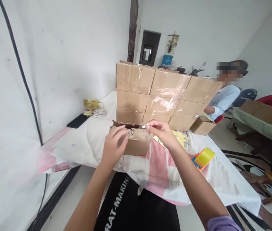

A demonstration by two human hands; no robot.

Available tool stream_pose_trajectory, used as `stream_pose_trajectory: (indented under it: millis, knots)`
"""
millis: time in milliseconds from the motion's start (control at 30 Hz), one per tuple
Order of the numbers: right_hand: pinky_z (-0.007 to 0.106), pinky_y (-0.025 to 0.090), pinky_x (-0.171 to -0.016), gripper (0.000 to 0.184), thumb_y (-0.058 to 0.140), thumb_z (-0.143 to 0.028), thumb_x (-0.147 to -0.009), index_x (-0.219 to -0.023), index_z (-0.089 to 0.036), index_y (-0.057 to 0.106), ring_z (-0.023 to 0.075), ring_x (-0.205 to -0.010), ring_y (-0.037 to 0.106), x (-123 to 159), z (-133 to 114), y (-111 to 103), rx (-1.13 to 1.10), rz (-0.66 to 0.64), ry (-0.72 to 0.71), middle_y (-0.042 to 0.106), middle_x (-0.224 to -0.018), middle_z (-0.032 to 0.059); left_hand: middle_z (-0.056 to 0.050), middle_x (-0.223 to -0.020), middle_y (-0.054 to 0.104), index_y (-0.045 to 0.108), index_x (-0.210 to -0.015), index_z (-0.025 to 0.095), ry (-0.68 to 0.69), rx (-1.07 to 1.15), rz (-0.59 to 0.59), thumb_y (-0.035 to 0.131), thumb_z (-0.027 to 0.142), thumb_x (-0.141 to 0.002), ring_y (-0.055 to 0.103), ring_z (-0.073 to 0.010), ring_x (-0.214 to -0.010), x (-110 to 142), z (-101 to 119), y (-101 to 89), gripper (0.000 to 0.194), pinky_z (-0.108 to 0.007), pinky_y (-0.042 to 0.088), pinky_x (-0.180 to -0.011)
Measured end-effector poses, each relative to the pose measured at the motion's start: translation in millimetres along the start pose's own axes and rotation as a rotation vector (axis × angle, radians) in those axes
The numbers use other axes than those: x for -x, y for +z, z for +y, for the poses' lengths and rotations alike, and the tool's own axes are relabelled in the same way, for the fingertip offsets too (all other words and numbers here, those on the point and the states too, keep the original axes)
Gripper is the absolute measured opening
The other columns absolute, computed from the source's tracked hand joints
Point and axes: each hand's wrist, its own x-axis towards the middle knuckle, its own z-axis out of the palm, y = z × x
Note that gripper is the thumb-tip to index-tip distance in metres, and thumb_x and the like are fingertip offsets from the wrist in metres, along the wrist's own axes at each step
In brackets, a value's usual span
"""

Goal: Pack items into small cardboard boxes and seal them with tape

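Note:
A small cardboard box (pixel 137 148) sits at the near edge of the cloth-covered table, its top partly open along a ragged, taped edge. My left hand (pixel 115 141) rests against the box's left top side, fingers apart and not wrapped round anything. At the right top corner, my right hand (pixel 161 131) pinches a small, pale, pointed piece (pixel 143 126) between thumb and forefinger. Its exact kind is too small to make out. Right behind the box rises a stack of taped cardboard boxes (pixel 136 78).
An orange tape dispenser (pixel 204 158) lies on the right of the tablecloth (pixel 232 179), near a yellow printed sheet (pixel 181 137). Another box (pixel 202 125) stands by the stack's right end. A black phone (pixel 78 121) lies at left. A person (pixel 225 96) is behind the stack.

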Motion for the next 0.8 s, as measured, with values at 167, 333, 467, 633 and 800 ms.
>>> stream_pose_trajectory:
  millis: [167, 333, 467, 633, 800]
  knots:
    - [0.031, 0.051, -0.073, 0.028, 0.085, -0.049, -0.073, -0.08, -0.023, 0.079, 0.0161, -0.076, 0.065, -2.9, -14.6, -12.2, -0.103, -0.085, 0.127, 0.073, -0.081, 0.002, -0.007, -0.153, 0.055, 0.057, -0.142, 0.022, 0.047, -0.236, -0.35, 0.045, 0.026, -0.101, 0.046, -0.0297, -0.145, -42.3, -16.2, 20.7, 0.043, -0.061, 0.022, -0.124]
    - [0.032, 0.054, -0.072, 0.039, 0.066, -0.059, -0.087, -0.088, -0.023, 0.081, 0.0182, -0.083, 0.069, -11.6, -21.4, -19.2, 0.051, -0.307, 0.073, 0.075, -0.086, 0.0051, -0.007, -0.146, 0.061, 0.068, -0.13, 0.023, 0.012, -0.266, -0.499, 0.038, 0.026, -0.102, 0.051, -0.028, -0.142, -34.2, -29.2, 27.1, 0.042, -0.052, 0.037, -0.12]
    - [0.026, 0.046, -0.061, 0.03, 0.067, -0.042, -0.086, -0.08, -0.017, 0.08, 0.014, -0.068, 0.062, -50.4, 19.2, 1.0, 0.313, -0.163, 0.248, 0.071, -0.075, 0.0024, -0.005, -0.145, 0.062, 0.061, -0.138, 0.025, -0.04, -0.274, -0.442, 0.042, 0.034, -0.102, 0.055, -0.0285, -0.138, -31.1, -29.6, 23.5, 0.042, -0.049, 0.044, -0.114]
    - [0.026, 0.038, -0.058, 0.025, 0.065, -0.029, -0.085, -0.072, -0.011, 0.075, 0.0124, -0.059, 0.053, -76.7, 74.3, 19.6, 0.424, -0.043, 0.265, 0.063, -0.06, 0.0011, 0.001, -0.156, 0.051, 0.061, -0.138, 0.029, -0.031, -0.263, -0.38, 0.044, 0.026, -0.099, 0.06, -0.0242, -0.132, -26.9, -25.4, 21.4, 0.043, -0.041, 0.052, -0.104]
    - [0.025, 0.041, -0.065, 0.019, 0.064, -0.025, -0.084, -0.079, -0.013, 0.077, 0.0144, -0.07, 0.06, -72.3, 94.8, 22.1, 0.475, -0.009, 0.193, 0.071, -0.074, 0.0032, 0.006, -0.148, 0.059, 0.077, -0.11, 0.033, 0.099, -0.241, -0.335, 0.047, 0.028, -0.099, 0.061, -0.0218, -0.132, -21.4, -30.9, 25.1, 0.032, -0.039, 0.049, -0.107]
